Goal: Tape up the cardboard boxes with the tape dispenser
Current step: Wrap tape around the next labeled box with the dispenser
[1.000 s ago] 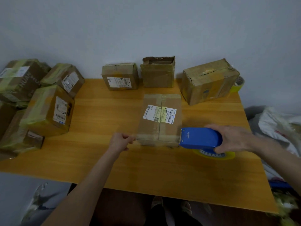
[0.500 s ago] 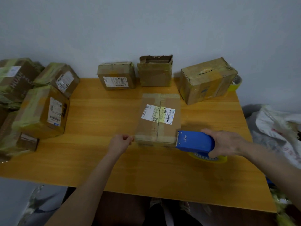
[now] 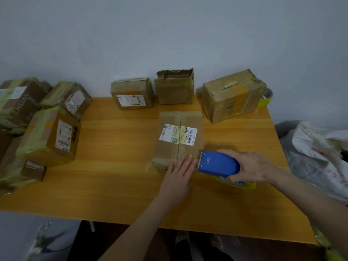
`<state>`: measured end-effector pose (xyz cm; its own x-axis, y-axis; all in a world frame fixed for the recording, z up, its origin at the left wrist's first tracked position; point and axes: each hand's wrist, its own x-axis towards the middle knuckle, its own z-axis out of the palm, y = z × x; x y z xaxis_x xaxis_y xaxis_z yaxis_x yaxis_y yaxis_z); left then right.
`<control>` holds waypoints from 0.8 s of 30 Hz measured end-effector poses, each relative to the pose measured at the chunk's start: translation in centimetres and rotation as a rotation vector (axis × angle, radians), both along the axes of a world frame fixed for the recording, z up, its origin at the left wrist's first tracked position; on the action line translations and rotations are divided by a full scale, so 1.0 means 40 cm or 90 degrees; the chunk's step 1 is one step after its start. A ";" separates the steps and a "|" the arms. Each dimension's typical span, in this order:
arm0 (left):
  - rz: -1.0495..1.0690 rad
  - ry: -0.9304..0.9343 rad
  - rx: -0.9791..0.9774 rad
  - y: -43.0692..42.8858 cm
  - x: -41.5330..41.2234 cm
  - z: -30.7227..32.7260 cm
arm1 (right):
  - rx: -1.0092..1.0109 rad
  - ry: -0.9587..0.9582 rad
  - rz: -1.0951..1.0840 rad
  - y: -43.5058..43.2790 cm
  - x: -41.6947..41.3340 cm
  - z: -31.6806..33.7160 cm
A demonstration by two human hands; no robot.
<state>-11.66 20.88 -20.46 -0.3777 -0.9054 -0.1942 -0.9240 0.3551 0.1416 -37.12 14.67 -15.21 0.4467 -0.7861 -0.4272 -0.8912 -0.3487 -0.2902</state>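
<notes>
head | labelled cardboard box (image 3: 178, 138) lies at centre of table (image 3: 113, 176) | blue tape dispenser (image 3: 218, 163) touches its 4 o'clock corner, right hand (image 3: 252, 168) wrapped round it | left hand (image 3: 178, 178) flat, fingers straight on its 6 o'clock edge | three boxes (image 3: 131, 94) at 12 o'clock, taped stack (image 3: 49, 136) at 9 o'clock

Open tabletop (image 3: 116, 157) separates the central box (image 3: 169, 153) from parcels (image 3: 49, 136) stacked at left; three more boxes (image 3: 175, 89) block the wall side; a plastic bag (image 3: 320, 157) flanks the right.
</notes>
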 end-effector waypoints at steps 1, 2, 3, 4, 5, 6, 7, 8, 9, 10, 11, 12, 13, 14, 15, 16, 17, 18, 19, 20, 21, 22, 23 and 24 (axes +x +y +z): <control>-0.001 -0.025 0.000 -0.001 0.002 -0.002 | 0.002 -0.004 0.005 0.000 -0.002 0.001; -0.004 -0.043 0.013 -0.003 0.005 -0.004 | 0.009 -0.010 0.005 -0.001 -0.004 0.005; -0.007 -0.058 0.026 -0.006 0.007 0.000 | 0.016 -0.015 0.005 -0.004 -0.007 0.010; -0.008 -0.071 0.035 -0.006 0.008 0.002 | 0.025 -0.018 0.005 -0.006 -0.011 0.014; -0.008 -0.083 0.035 -0.005 0.007 0.005 | 0.034 -0.017 0.005 -0.009 -0.017 0.017; -0.007 -0.090 0.033 -0.006 0.006 0.005 | 0.039 -0.016 0.005 -0.010 -0.026 0.021; -0.005 -0.087 0.035 -0.006 0.007 0.005 | 0.043 -0.013 0.003 -0.010 -0.038 0.023; -0.004 -0.084 0.039 -0.009 0.007 0.005 | 0.044 -0.006 0.000 -0.009 -0.053 0.027; -0.004 -0.087 0.043 -0.010 0.007 0.006 | 0.045 0.008 -0.005 -0.009 -0.070 0.029; -0.005 -0.093 0.048 -0.010 0.007 0.006 | 0.044 0.023 -0.009 -0.007 -0.087 0.032; -0.003 -0.097 0.049 -0.010 0.006 0.007 | 0.042 0.039 -0.011 -0.006 -0.102 0.034; -0.003 -0.100 0.048 -0.010 0.005 0.008 | 0.039 0.056 -0.011 -0.006 -0.112 0.036; -0.002 -0.100 0.047 -0.011 0.004 0.008 | 0.041 0.070 -0.008 -0.005 -0.116 0.036; -0.002 -0.099 0.045 -0.011 0.002 0.008 | 0.045 0.083 -0.004 -0.006 -0.114 0.037; -0.002 -0.096 0.041 -0.012 0.001 0.008 | 0.049 0.096 0.001 -0.010 -0.105 0.037; -0.003 -0.094 0.037 -0.013 0.002 0.008 | 0.055 0.110 0.009 -0.016 -0.090 0.039; -0.003 -0.091 0.035 -0.013 0.002 0.009 | 0.064 0.126 0.020 -0.023 -0.073 0.040; -0.004 -0.088 0.034 -0.012 0.002 0.010 | 0.071 0.141 0.031 -0.030 -0.054 0.044; -0.004 -0.087 0.034 -0.012 0.003 0.010 | 0.073 0.154 0.042 -0.038 -0.037 0.045; -0.004 -0.091 0.034 -0.011 0.003 0.010 | 0.077 0.166 0.050 -0.045 -0.020 0.047; -0.004 -0.096 0.035 -0.011 0.003 0.011 | 0.084 0.176 0.054 -0.051 -0.006 0.048; -0.004 -0.099 0.034 -0.012 0.002 0.012 | 0.091 0.184 0.057 -0.058 0.007 0.049; -0.002 -0.099 0.032 -0.012 0.000 0.014 | 0.099 0.189 0.058 -0.065 0.019 0.050; -0.002 -0.097 0.031 -0.012 -0.002 0.015 | 0.107 0.193 0.057 -0.071 0.032 0.049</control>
<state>-11.73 20.40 -19.85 -0.3428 -0.8926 -0.2929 -0.9352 0.3537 0.0165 -35.84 11.83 -13.24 0.3446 -0.6572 -0.6703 -0.9133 -0.3998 -0.0775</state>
